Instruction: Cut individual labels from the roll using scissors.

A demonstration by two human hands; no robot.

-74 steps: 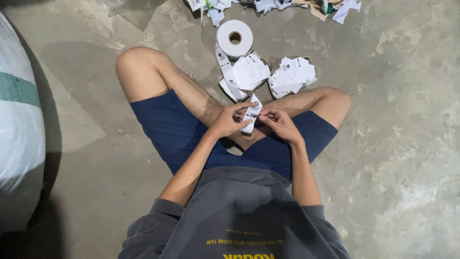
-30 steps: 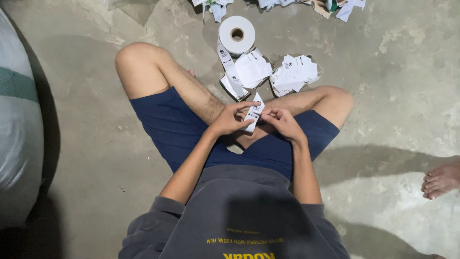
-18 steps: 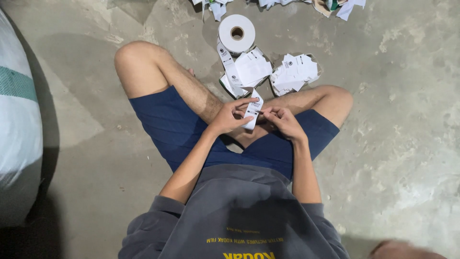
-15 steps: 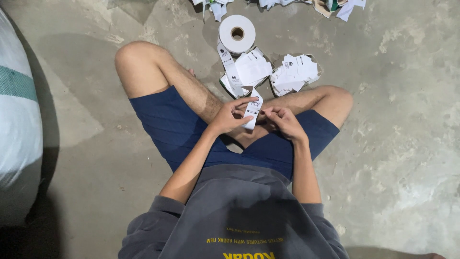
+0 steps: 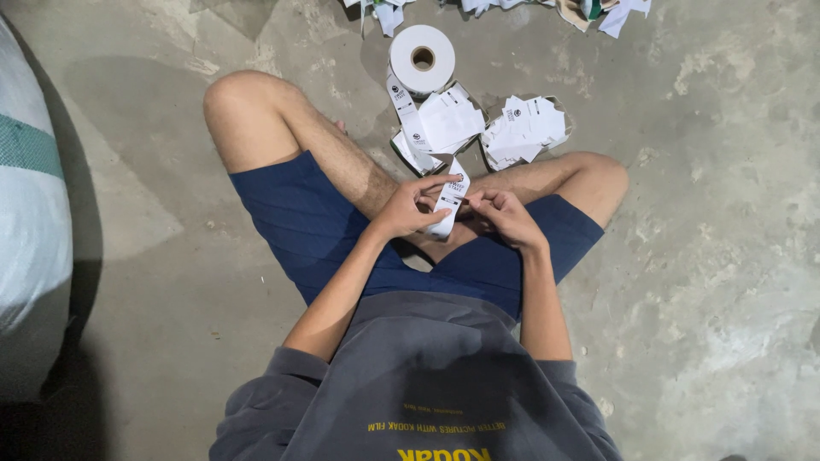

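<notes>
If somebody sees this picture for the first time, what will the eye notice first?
Probably the two hands meeting at the centre, over the crossed legs: the left hand and right hand both hold a white label strip. Just beyond the knees, a white roll stands on the concrete floor, with loose label piles beside it.

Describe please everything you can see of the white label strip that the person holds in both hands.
The label strip is narrow, white and looks like paper, with small dark print and a round mark near its upper end. It stands almost upright, slightly tilted, above the person's lap between the crossed legs. The left hand pinches it from the left side, thumb near its top; the right hand touches its right edge with the fingertips. Its lower end is hidden behind the left hand. It seems a separate piece, not joined to the roll behind.
</notes>
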